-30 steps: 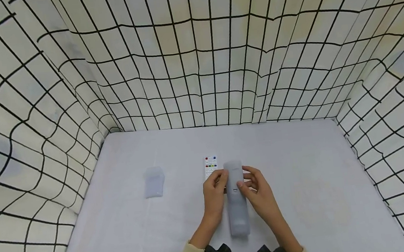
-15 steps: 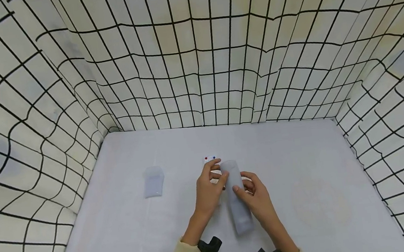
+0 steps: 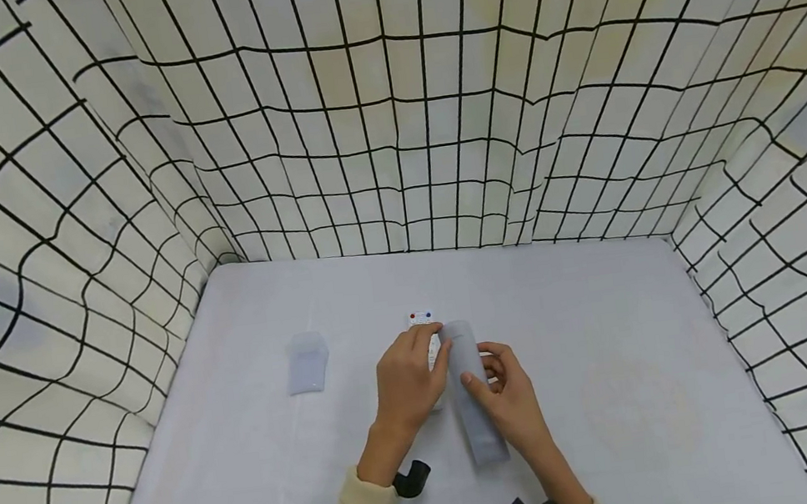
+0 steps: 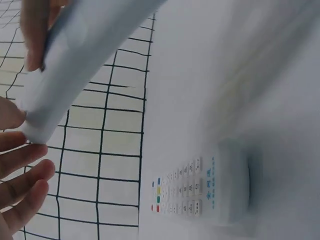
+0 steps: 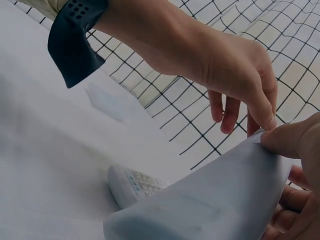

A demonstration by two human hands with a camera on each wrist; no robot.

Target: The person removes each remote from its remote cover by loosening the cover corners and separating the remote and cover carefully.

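Both hands hold one long translucent grey silicone sleeve (image 3: 472,395) above the table: right hand (image 3: 507,395) wraps its fingers around the sleeve's middle from the right side, thumb on top, fingers curled under; left hand (image 3: 406,379) pinches the sleeve's far end between thumb and forefinger, other fingers loosely spread and free. Sleeve runs lengthwise away from the person, near end sticking out toward the wrists past the right hand, far end at the left fingertips; it sits between the two hands, slightly tilted, off the surface. Right wrist view shows the sleeve (image 5: 215,200) as a flattened tube, left hand (image 5: 235,75) pinching its upper edge. Largest around it: checked black-on-cream cloth backdrop (image 3: 385,103) walling three sides, then the pale grey table (image 3: 609,327). White remote control (image 3: 423,321) lies flat on the table just under and beyond the left hand, mostly hidden by it in the head view, coloured buttons showing at its far end; left wrist view shows the remote (image 4: 200,192) face up, keypad visible, apart from the sleeve (image 4: 75,65) held above. Second, shorter translucent cover (image 3: 307,363) lies flat well to the left, untouched. Black wrist straps (image 3: 410,480) on both forearms, beige sleeve cuffs behind.
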